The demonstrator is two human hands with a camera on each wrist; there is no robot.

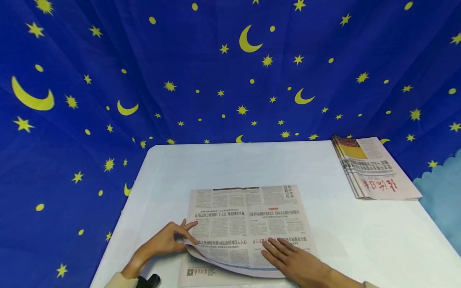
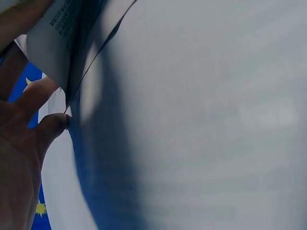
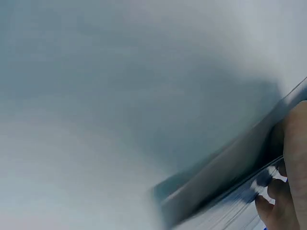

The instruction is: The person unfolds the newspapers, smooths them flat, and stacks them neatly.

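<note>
A folded newspaper (image 1: 223, 224) lies near the front of the white table, printed side up. Its near edge bows upward over a lower layer (image 1: 230, 277), which shows beneath it. At the left, my left hand (image 1: 162, 242) pinches the raised corner between thumb and finger. The left wrist view brings the thumb (image 2: 53, 127) close, right at the paper's edge. My right hand (image 1: 297, 264) rests on the paper's right part with fingers extended side by side. In the right wrist view that hand (image 3: 288, 191) shows at the right border, beside the blurred, lifted paper edge (image 3: 216, 191).
A stack of folded newspapers (image 1: 376, 170) sits at the table's back right corner. White tabletop (image 1: 252, 164) surrounds the paper. Behind and left hangs a blue cloth (image 1: 201, 60) with yellow moons and stars. A black object (image 1: 153, 281) is by the left wrist.
</note>
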